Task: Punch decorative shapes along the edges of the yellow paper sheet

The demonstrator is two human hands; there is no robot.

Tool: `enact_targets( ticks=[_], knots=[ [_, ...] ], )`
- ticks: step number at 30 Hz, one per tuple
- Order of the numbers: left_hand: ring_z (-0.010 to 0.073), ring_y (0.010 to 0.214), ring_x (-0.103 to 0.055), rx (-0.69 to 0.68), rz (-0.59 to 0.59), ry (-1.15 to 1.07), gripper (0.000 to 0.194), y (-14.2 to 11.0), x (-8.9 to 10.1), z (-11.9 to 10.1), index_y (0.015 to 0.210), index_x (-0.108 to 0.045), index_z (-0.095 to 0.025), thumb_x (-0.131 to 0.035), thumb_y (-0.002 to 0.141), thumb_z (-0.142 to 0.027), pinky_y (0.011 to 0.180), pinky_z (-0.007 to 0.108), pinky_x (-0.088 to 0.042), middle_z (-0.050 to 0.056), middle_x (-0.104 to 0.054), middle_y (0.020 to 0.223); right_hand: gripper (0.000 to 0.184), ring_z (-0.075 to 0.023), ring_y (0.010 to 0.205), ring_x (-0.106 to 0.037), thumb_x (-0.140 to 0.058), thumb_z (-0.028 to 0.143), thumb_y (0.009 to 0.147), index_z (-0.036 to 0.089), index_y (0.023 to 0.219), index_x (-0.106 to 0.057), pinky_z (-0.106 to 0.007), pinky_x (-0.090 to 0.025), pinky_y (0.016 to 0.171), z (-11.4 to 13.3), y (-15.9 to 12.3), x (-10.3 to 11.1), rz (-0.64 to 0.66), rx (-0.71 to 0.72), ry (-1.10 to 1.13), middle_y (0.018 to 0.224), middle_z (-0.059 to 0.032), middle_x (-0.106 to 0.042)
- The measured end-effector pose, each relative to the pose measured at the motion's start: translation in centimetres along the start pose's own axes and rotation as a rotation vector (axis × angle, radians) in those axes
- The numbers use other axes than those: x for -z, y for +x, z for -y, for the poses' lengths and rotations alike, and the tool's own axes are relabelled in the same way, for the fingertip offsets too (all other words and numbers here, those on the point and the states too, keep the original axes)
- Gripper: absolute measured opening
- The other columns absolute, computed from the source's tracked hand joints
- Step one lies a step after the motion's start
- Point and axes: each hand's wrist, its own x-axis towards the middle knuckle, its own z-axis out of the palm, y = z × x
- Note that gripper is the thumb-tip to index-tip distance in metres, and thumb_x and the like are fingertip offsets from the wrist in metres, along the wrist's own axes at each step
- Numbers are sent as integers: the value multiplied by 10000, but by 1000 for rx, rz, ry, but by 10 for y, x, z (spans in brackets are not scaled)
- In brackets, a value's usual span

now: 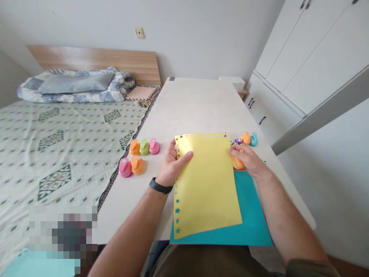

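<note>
A sheet of yellow paper (206, 184) is held up at a tilt in front of me, with small shaped holes along its top and left edges. My left hand (173, 161) grips its left edge, thumb on the front and fingers behind. At the upper right edge, the fingers of my right hand (248, 157) pinch the same sheet. An orange craft punch (238, 163) shows just below that hand; whether the palm touches it I cannot tell. Beneath lies a larger turquoise sheet (252, 207), some of it covered by the yellow one.
Several craft punches, among them a green punch (144, 147) and a magenta punch (125, 167), stand left on the white table (198, 104). More are at right, including a blue punch (253, 139) and a purple punch (238, 141). A bed (77, 127) adjoins the left side; cabinets (314, 50) line the right.
</note>
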Motion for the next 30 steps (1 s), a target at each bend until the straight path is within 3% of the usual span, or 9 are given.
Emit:
enact_targets(
  ticks=[2,5,11,14,18,21,25,30],
  knots=[
    [282,1018,-768,-19,-15,1,748,1,0,1,1407,-455,-279,-884,797,-346,832,392,-653,137,-691,1351,271,-237,839,-735,-865,430,770,221,917,-772,-358,-584,825,2,-4,-1,60,-10,-37,935,-54,-792],
    [265,1000,-766,-25,-28,2,618,3,2,3,1316,-522,-251,-868,811,-334,803,366,-645,123,-704,1326,249,-235,827,-743,-874,410,758,224,893,-779,-364,-593,830,3,-5,1,50,-3,-41,920,-53,-797],
    [198,869,-754,-18,-65,-19,419,11,21,6,1206,-638,-190,-772,874,-407,683,272,-591,90,-762,1119,204,-183,687,-716,-870,359,741,215,826,-753,-289,-578,681,21,-3,19,59,-65,-30,821,-39,-781],
    [166,812,-732,6,-96,5,411,13,27,4,1192,-662,-185,-737,890,-452,653,243,-556,76,-770,1048,219,-195,705,-711,-872,368,720,212,794,-737,-297,-572,664,35,-3,26,100,-95,-111,829,-47,-774],
    [184,903,-735,48,-83,33,434,12,26,1,1182,-681,-174,-751,878,-475,726,256,-551,99,-773,1110,236,-205,696,-679,-862,386,717,203,768,-721,-315,-534,629,51,-1,27,166,-123,-271,815,-53,-753],
    [206,908,-744,131,-35,72,470,11,24,-1,1177,-686,-180,-779,849,-503,728,275,-549,115,-774,1149,272,-162,608,-593,-850,403,716,199,704,-671,-284,-445,562,61,4,20,217,-129,-423,704,-12,-681],
    [207,819,-747,257,83,170,475,7,23,-4,1150,-721,-187,-784,844,-545,672,276,-542,100,-795,1053,265,-123,558,-478,-791,415,755,198,683,-656,-266,-328,516,75,11,4,292,-86,-671,619,30,-573],
    [238,804,-771,411,290,232,486,0,24,-10,1101,-782,-189,-736,868,-613,647,298,-585,111,-811,1009,197,-140,589,-494,-769,377,726,212,658,-685,-287,-336,549,88,24,-17,330,21,-921,633,25,-595]
  ],
)
